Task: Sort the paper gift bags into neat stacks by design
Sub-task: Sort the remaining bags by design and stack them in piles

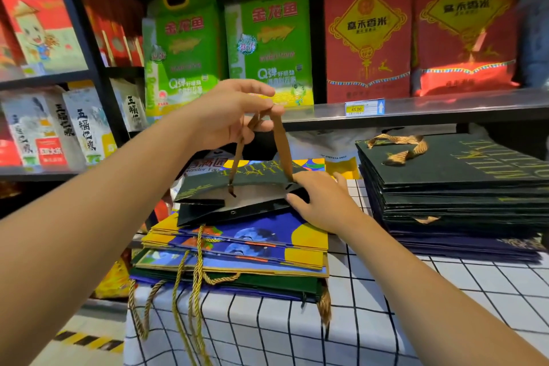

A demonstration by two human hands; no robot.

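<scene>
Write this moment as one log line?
left hand: pinches ribbon handles | right hand: on dark green bag | bag: atop mixed pile | green stack: at right

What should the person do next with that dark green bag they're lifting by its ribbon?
Probably carry the dark green bag right onto the matching dark green stack: the left hand pinches its ribbon handles, and it sits on colourful blue bags.
</scene>
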